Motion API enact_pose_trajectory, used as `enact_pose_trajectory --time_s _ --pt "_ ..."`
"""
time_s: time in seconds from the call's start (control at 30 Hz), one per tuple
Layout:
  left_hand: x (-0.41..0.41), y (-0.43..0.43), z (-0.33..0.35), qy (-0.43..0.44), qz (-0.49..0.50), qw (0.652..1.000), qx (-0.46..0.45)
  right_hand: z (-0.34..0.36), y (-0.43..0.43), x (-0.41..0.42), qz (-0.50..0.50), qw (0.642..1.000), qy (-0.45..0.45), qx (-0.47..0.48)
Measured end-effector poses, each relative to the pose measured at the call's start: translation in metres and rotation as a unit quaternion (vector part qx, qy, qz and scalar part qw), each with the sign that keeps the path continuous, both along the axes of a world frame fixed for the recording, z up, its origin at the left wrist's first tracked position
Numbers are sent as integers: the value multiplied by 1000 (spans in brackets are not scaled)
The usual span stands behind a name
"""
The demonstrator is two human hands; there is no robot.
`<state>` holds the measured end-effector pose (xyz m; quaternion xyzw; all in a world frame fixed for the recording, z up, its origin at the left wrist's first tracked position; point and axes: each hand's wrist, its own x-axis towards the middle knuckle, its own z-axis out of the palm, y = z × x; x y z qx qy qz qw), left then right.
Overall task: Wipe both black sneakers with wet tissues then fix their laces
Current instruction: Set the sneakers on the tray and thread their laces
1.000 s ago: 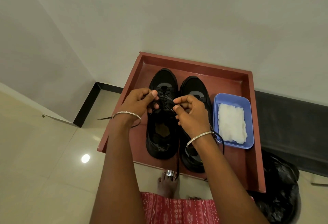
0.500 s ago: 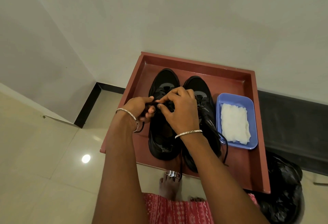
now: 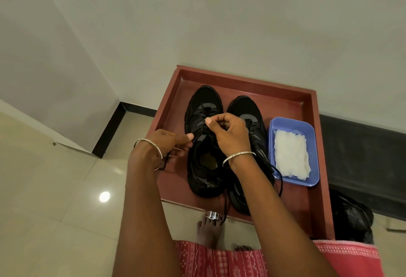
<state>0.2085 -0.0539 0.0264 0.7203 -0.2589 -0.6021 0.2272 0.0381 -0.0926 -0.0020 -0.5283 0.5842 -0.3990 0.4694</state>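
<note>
While laced, left sneaker [image 3: 203, 145] between hands.

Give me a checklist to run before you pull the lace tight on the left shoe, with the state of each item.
1. Left hand pinches a lace end: ok.
2. Right hand pinches the lace over the left shoe: ok.
3. Both shoes sit flat inside the tray: ok.
4. Right shoe laced: not ok, its lace trails loose beside the tub.
5. Lace threaded evenly through the eyelets: cannot tell.
6. A lace hangs over the tray's near edge: not ok.
</note>
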Motion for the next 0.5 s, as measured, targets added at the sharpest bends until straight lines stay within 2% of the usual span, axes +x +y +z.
enact_pose_trajectory --time_s 0.1,0.2,0.37,0.5 --pt "-2 7 7 -44 -63 995 70 2 1 -4 -8 999 22 -26" --pt "-3 17 8 -87 -86 987 99 8 9 -13 -5 993 94 -64" --pt "-5 30 0 -155 -69 982 79 15 50 -31 57 961 238 -129" --pt "-24 48 19 -276 -75 957 42 25 86 -38 9 926 351 -140"
